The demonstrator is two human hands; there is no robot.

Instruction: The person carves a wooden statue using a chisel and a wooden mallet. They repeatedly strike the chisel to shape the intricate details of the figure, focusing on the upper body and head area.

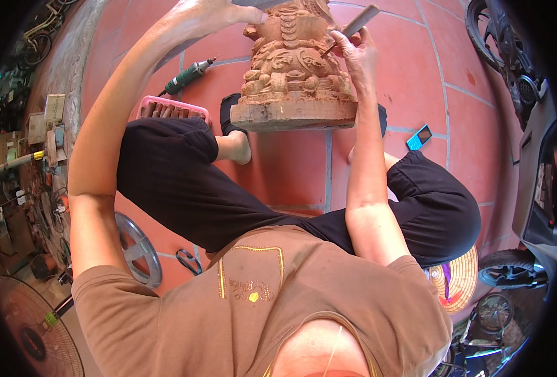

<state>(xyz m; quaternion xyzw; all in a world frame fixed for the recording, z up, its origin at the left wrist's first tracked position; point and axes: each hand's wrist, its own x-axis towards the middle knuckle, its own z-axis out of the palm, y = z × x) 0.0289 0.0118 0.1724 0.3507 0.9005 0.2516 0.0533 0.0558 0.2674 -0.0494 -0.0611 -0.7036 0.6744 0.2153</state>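
Observation:
A carved reddish-brown wooden statue (pixel 294 69) stands upright on the tiled floor, its thick base between my bare feet. My right hand (pixel 358 53) pinches a chisel (pixel 360 21) at the statue's right side, the thin blade slanting down to the carved surface. My left hand (pixel 212 16) is at the upper left of the statue, thumb stretched toward it. Its fingers are partly cut off by the picture's top edge. They appear closed around a long grey bar (pixel 176 51), which shows beneath the forearm and again beyond the thumb.
A green power tool (pixel 188 77) lies left of the statue, near a pink basket (pixel 205 112) of chisels. To the right lies a blue phone (pixel 419 137). A straw hat (pixel 462 283) and motorbike (pixel 511 56) stand right; a fan (pixel 36 333) stands lower left.

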